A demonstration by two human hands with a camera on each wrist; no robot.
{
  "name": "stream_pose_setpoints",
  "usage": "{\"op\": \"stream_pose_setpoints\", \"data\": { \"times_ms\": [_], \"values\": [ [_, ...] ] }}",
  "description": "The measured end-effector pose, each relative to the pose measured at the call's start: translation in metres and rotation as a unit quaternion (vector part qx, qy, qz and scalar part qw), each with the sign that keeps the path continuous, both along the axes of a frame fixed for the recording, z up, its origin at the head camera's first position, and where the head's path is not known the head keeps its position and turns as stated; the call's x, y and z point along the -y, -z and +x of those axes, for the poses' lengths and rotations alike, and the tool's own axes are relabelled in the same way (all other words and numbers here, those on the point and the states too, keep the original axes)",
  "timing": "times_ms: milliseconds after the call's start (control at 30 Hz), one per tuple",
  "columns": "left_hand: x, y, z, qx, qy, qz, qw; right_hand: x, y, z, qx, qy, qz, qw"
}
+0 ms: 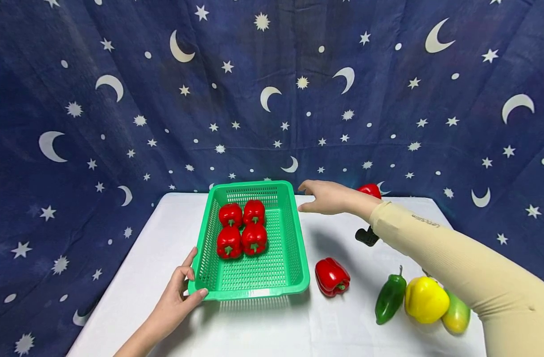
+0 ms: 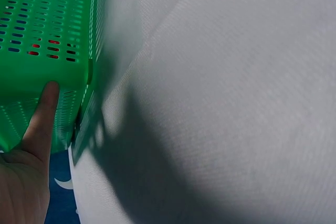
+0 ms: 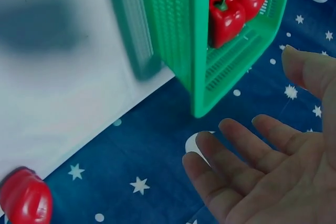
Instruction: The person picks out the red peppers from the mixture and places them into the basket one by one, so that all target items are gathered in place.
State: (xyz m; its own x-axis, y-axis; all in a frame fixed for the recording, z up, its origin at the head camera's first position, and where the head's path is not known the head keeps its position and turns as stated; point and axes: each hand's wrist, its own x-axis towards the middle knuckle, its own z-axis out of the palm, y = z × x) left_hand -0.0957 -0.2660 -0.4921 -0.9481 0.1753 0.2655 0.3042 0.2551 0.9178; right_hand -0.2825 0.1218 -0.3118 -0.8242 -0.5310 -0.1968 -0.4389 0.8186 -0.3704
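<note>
Checking the basket (image 1: 281,291), we find it left of the table's middle, with four red peppers (image 1: 255,238) grouped in its far left part and bare floor along its right side. The left hand (image 1: 177,296) grips its near left corner, thumb on the near rim. The right hand (image 1: 327,197) is released: fingers loosely spread, holding nothing, just beside the far right corner and apart from the rim.

We judge the basket to be thin plastic: light, fairly stiff, with some flex in the perforated walls. It is unlikely to break. The peppers look glossy and hard, so we rate them as slippery and likely to slide if the floor tilts. We recommend the rim for holding, one hand to each side or at opposite corners, to keep it level; a single corner hold would let it twist.

As to room, the far rim lies close to the table's (image 1: 183,223) back edge, with the backdrop (image 1: 254,99) beyond. We note bare cloth to the left and in front. On the right, a loose pepper (image 1: 332,277) lies near the basket's near right corner; the chilli (image 1: 390,299) and yellow pepper (image 1: 427,300) are well apart.
</note>
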Motion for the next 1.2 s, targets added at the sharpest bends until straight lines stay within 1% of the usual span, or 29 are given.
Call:
{"op": "stream_pose_setpoints", "data": {
  "times_ms": [167, 333, 433, 633, 833, 1000, 1200],
  "values": [
    [0.0, 0.0, 0.001, -0.001, 0.004, 0.004, 1.0, -0.017, 0.004, -0.008, 0.012, 0.005, -0.017, 0.9998],
    [0.0, 0.001, 0.001, 0.002, -0.002, 0.0, 1.0, -0.043, 0.008, -0.019, 0.019, 0.003, -0.028, 0.9994],
    [0.001, 0.001, 0.0, 0.007, -0.006, 0.0, 1.0, -0.059, 0.011, -0.024, 0.016, 0.006, -0.034, 0.9993],
    [0.002, 0.003, -0.001, 0.003, -0.003, -0.004, 1.0, -0.083, 0.018, -0.031, 0.014, 0.032, -0.043, 0.9985],
    [0.002, 0.004, -0.001, 0.014, -0.006, 0.008, 0.9999, -0.104, 0.027, -0.034, 0.013, 0.059, -0.053, 0.9968],
    [0.002, 0.004, 0.0, 0.017, -0.007, 0.008, 0.9998, -0.125, 0.04, -0.038, 0.007, 0.084, -0.064, 0.9944],
    [0.002, 0.003, 0.0, 0.01, -0.007, 0.004, 0.9999, -0.148, 0.053, -0.042, 0.006, 0.119, -0.07, 0.9904]
  ]
}}
